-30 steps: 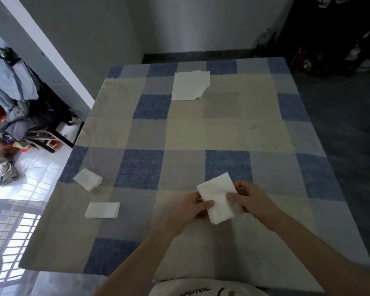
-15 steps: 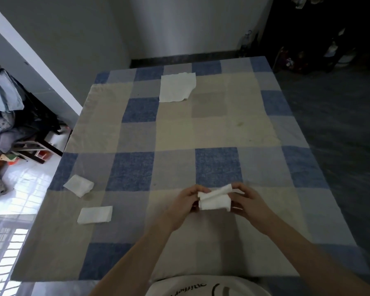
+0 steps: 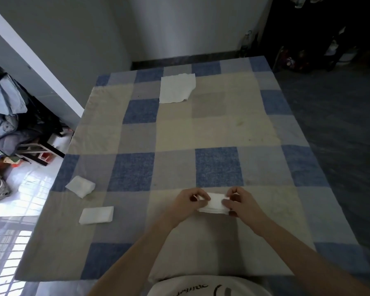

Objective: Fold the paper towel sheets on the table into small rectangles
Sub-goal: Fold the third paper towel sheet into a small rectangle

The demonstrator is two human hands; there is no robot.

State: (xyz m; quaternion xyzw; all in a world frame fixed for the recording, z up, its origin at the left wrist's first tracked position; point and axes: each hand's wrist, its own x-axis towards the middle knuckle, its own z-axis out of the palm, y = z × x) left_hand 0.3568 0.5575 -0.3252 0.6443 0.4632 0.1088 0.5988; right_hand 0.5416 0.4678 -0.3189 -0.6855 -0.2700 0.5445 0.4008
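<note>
A white paper towel (image 3: pixel 215 203), folded into a small rectangle, lies between my hands near the table's front edge. My left hand (image 3: pixel 189 202) pinches its left end with curled fingers. My right hand (image 3: pixel 240 202) pinches its right end. Two folded towels lie at the left: a slanted one (image 3: pixel 80 186) and a flat one (image 3: pixel 96 215) nearer me. An unfolded towel sheet (image 3: pixel 176 88) lies flat at the far end of the table.
The table wears a checked blue, grey and cream cloth (image 3: pixel 179 135). To the left stands a white pillar (image 3: pixel 30 60) with a heap of clothes (image 3: pixel 6 116) and a low rack beyond it. Dark floor runs along the right.
The towel in my hands went from a larger tilted sheet to a small doubled rectangle. Both hands closed in on its ends and lowered it toward the cloth.
</note>
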